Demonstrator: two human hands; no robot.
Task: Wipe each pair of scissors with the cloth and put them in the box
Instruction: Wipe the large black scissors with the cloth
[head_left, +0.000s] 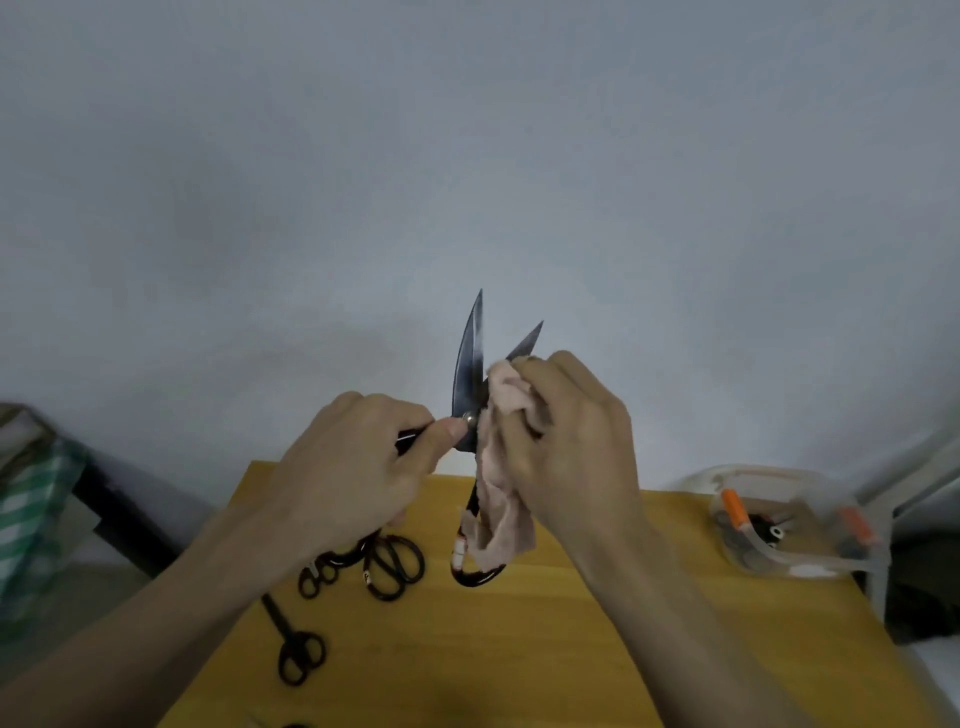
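My right hand (566, 441) pinches the cloth (498, 499) round the right-leaning blade of the open scissors (470, 364), tips up and away, which my left hand (358, 467) grips by the handle, above the table (571, 649).

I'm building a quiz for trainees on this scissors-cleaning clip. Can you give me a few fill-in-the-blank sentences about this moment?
1. The blades of the held scissors are spread ____.
2. The pink cloth is gripped by the ____ hand.
3. The left hand holds the scissors near the ____.
4. The clear box sits at the table's ____ edge.

Missing words: open; right; pivot; right
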